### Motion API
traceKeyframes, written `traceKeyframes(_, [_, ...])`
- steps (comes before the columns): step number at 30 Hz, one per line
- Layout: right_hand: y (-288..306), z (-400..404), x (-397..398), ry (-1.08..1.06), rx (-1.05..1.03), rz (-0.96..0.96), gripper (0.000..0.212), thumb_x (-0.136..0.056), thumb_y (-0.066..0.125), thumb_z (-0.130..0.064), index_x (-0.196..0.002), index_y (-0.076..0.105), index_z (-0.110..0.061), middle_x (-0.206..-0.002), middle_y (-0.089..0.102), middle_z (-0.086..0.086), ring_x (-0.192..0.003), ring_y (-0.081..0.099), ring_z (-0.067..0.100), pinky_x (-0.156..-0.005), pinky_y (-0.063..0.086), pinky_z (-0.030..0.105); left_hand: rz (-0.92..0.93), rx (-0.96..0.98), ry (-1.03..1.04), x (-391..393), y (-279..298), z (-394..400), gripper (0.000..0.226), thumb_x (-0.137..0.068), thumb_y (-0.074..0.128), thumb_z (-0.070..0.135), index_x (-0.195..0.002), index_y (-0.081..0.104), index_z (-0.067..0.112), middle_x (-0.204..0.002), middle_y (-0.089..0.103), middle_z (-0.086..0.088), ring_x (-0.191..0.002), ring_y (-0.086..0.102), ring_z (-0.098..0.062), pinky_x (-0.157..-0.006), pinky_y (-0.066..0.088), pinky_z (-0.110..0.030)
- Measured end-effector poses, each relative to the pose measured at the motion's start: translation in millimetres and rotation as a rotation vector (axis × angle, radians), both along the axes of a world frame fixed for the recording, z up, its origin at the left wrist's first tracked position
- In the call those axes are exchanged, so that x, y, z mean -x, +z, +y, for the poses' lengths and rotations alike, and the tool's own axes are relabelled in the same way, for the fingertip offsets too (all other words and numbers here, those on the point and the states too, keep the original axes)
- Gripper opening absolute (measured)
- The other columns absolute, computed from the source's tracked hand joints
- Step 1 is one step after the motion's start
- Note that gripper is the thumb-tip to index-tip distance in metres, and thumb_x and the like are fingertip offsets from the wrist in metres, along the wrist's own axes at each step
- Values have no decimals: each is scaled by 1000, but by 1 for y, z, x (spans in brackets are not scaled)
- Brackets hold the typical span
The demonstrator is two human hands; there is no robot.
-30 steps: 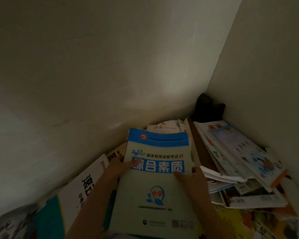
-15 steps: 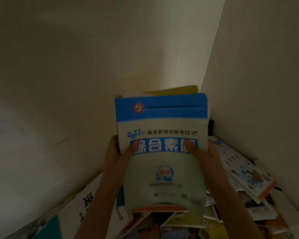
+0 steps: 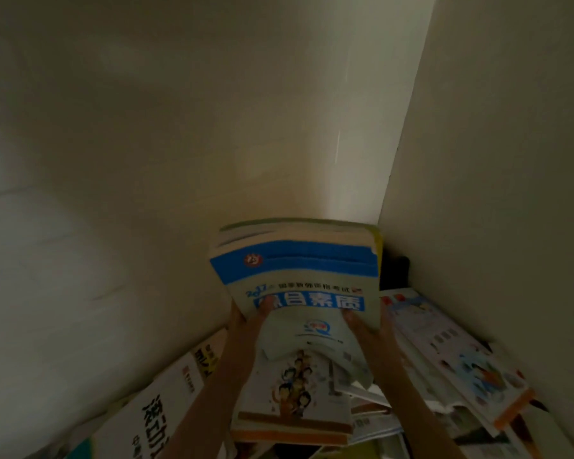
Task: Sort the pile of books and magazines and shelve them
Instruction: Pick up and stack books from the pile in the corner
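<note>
I hold up a thick stack of books (image 3: 299, 276) in a dim corner; its top cover is pale with a blue band and blue title bar. My left hand (image 3: 251, 321) grips the stack's left edge with the thumb on the cover. My right hand (image 3: 367, 326) grips its right edge the same way. The stack tilts away from me, page edges and a yellow cover showing at the far end. Below my arms lies a book with a cartoon crowd on its cover (image 3: 295, 395).
Pale walls meet in a corner (image 3: 391, 180) just behind the stack. Books with large black characters (image 3: 166, 405) lean at the lower left. A slumped pile of magazines (image 3: 458, 369) fills the lower right. A dark object (image 3: 395, 270) sits in the corner.
Both hands lifted the blue-banded stack off the pile and raised it toward the corner, tilting its far end away. The cartoon-cover book underneath came into view.
</note>
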State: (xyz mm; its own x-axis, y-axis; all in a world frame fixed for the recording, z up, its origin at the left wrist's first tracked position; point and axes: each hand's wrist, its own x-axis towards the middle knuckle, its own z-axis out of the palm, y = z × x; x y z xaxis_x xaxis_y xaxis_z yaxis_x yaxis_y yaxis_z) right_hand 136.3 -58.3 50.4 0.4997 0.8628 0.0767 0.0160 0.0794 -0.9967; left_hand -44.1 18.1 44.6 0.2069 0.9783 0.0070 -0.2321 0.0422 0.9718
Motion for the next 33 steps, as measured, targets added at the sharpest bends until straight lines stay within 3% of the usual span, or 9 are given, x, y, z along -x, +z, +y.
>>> traceKeyframes(5, [15, -2, 6, -19, -21, 3, 16, -86, 64, -12, -96, 62, -24, -78, 71, -11, -72, 69, 4, -55, 53, 16, 150, -37, 40, 14, 33, -1, 45, -81, 62, 30, -123, 47, 21, -114, 63, -1, -99, 65, -18, -77, 57, -36])
traceKeyframes(10, [14, -15, 2, 60, 111, -45, 10, -85, 64, -24, -95, 63, -27, -83, 73, -6, -71, 71, 10, -61, 58, 28, 292, 73, 9, 31, 22, -16, 36, -86, 63, 23, -116, 43, 21, -107, 60, 6, -90, 62, -10, -66, 56, -23])
traceKeyframes(16, [-31, -25, 12, 117, 372, -86, 17, -87, 63, -28, -98, 66, -16, -86, 73, 6, -70, 71, 19, -58, 57, 26, 495, 259, -86, 42, -40, -43, 56, -87, 63, 27, -134, 37, 16, -132, 52, -5, -111, 57, -21, -91, 52, -43])
traceKeyframes(20, [-43, -21, 14, 73, 475, -68, 15, -88, 62, -28, -93, 66, -15, -80, 70, 7, -67, 68, 20, -49, 52, 23, 695, 75, -71, 67, -52, -55, 45, -89, 60, 24, -129, 39, 22, -131, 47, 5, -117, 48, -13, -90, 47, -19])
traceKeyframes(22, [-46, -18, 13, 77, 511, -116, 18, -88, 62, -31, -93, 66, -14, -84, 71, 13, -68, 67, 22, -54, 53, 28, 930, 56, -68, 93, -57, -60, 82, -75, 65, 56, -139, 33, 15, -147, 31, -5, -133, 31, -21, -108, 32, -32])
traceKeyframes(24, [-44, -18, 16, 79, 531, -180, 25, -87, 61, -35, -96, 66, -12, -89, 71, 16, -71, 67, 25, -62, 53, 33, 1106, 105, -205, 119, -62, -70, 138, -36, 46, 94, -148, 13, 21, -156, 6, -4, -143, 7, -21, -115, 13, -37])
traceKeyframes(25, [-43, -20, 19, 74, 536, -214, 32, -87, 61, -37, -101, 64, -9, -91, 70, 16, -72, 66, 26, -62, 53, 32, 1155, 121, -279, 130, -68, -75, 151, -22, 33, 101, -148, 3, 24, -157, -5, -1, -144, -1, -19, -115, 8, -38])
traceKeyframes(28, [-38, -30, 32, 4, 577, -340, 50, -86, 61, -40, -117, 50, -3, -104, 64, 11, -75, 59, 21, -55, 43, 23, 1283, 50, -396, 155, -80, -86, 154, -17, 18, 104, -144, -17, 24, -153, -19, 3, -144, -10, -19, -116, 3, -38])
traceKeyframes(33, [-49, -58, 48, -134, 686, -670, 70, -85, 60, -46, -136, 32, -8, -132, 38, 18, -117, 45, 37, -90, 43, 48, 1463, -49, -490, 163, -93, -97, 154, -22, -6, 102, -142, -22, 7, -149, -29, 0, -144, -13, -22, -117, 2, -39])
